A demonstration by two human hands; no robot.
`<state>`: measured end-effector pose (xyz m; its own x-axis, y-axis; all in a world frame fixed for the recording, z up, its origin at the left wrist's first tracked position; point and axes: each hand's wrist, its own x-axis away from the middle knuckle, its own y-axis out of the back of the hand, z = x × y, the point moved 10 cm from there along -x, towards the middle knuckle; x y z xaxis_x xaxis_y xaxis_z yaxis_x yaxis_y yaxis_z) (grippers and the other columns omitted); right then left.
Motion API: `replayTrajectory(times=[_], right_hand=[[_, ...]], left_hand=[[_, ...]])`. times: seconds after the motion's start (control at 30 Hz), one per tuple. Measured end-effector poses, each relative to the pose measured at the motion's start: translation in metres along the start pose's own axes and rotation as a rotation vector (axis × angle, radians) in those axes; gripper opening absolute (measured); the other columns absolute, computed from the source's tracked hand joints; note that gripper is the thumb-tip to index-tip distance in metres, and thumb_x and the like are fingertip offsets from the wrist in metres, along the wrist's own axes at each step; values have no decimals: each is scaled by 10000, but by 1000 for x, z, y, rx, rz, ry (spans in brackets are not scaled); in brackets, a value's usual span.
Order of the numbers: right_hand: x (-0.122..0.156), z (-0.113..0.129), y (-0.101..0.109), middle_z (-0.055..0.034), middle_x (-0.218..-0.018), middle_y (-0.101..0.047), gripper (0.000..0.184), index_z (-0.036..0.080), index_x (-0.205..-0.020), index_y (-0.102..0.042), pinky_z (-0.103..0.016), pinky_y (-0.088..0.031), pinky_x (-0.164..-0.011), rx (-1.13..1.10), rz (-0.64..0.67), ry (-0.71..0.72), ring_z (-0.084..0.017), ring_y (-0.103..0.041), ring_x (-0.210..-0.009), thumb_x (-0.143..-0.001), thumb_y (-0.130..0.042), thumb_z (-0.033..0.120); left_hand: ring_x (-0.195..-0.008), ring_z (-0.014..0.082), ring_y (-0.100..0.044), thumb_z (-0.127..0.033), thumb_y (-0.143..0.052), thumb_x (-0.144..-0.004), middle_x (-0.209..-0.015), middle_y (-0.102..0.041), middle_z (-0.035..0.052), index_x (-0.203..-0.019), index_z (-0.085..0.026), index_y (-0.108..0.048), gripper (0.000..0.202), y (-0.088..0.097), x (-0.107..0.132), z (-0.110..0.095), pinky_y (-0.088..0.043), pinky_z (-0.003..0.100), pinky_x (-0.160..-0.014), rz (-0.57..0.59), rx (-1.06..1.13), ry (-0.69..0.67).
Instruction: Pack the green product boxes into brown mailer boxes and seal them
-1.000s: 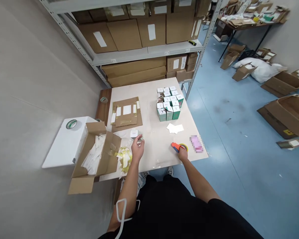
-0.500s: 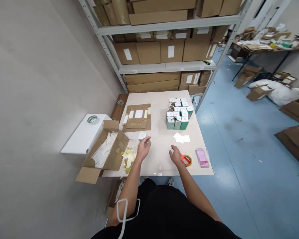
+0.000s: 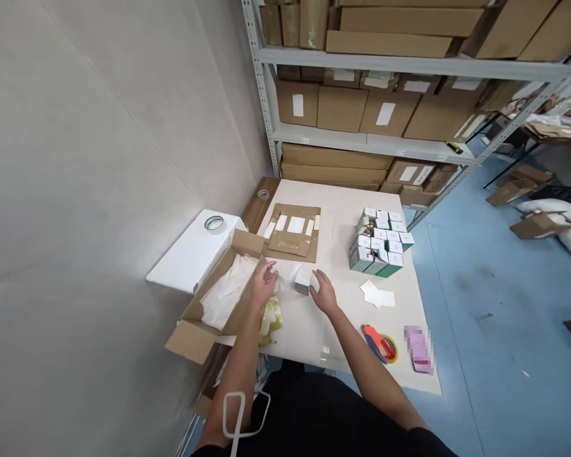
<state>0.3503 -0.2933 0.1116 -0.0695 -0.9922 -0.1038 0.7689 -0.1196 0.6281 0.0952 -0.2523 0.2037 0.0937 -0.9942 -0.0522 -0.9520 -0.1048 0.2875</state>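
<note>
A small white-topped box (image 3: 303, 280) stands on the table between my two hands. My right hand (image 3: 324, 293) is at its right side with the fingers apart; whether the fingertips touch the box, I cannot tell. To the left, my left hand (image 3: 264, 285) hovers with curved, parted fingers and nothing in its grasp. Crumpled clear plastic (image 3: 280, 284) lies beside it. Below that hand sits a heap of yellow and white strips (image 3: 270, 317), partly covered by my forearm.
An open carton (image 3: 240, 243) with white sheets stands left. Flattened cardboard (image 3: 292, 244) lies behind my hands. Grouped green-and-white boxes (image 3: 380, 244), white cards (image 3: 378, 296), orange-handled scissors (image 3: 372, 336), a yellow tape roll (image 3: 394, 346) and a blurred pink item (image 3: 419, 350) occupy the right.
The view has turned left. My right hand has moved away from the scissors to the small box's right side. My left hand has shifted left, leaving the box in plain sight.
</note>
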Motion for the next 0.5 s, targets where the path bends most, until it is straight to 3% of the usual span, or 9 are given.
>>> replayTrajectory(times=[0.13,0.23,0.37,0.5], right_hand=[[-53,25,-18,-120,-1593,-512,607,221,-1516,-551,-502,-406,-1235,29,32,8,-294,-480,-1472,-911,-590,250],[-92,36,-30,-109,-1613,-485,618,242,-1539,-525,-493,-407,-1234,54,36,7,-290,-465,-1483,-924,-587,247],[-140,38,-52,-117,-1643,-438,663,254,-1572,-478,-515,-397,-1230,101,68,-5,-307,-434,-1501,-920,-601,240],[-182,16,-80,-137,-1681,-368,685,224,-1580,-456,-487,-391,-1228,172,145,-101,-318,-407,-1518,-915,-620,234]], left_hand=[[-1241,287,-649,-397,-716,-875,-1299,-708,125,-1233,-210,-726,404,20,-81,8,-544,400,-1008,-11,57,-14],[-1184,263,-678,-396,-707,-861,-1259,-733,134,-1184,-179,-719,389,22,-156,28,-527,388,-1025,26,188,31],[-1068,224,-711,-397,-680,-844,-1185,-756,122,-1259,-173,-677,472,4,-239,78,-559,325,-886,103,323,158],[-937,198,-720,-340,-655,-842,-1073,-774,105,-1287,-149,-674,485,-23,-281,140,-546,279,-775,177,148,306]])
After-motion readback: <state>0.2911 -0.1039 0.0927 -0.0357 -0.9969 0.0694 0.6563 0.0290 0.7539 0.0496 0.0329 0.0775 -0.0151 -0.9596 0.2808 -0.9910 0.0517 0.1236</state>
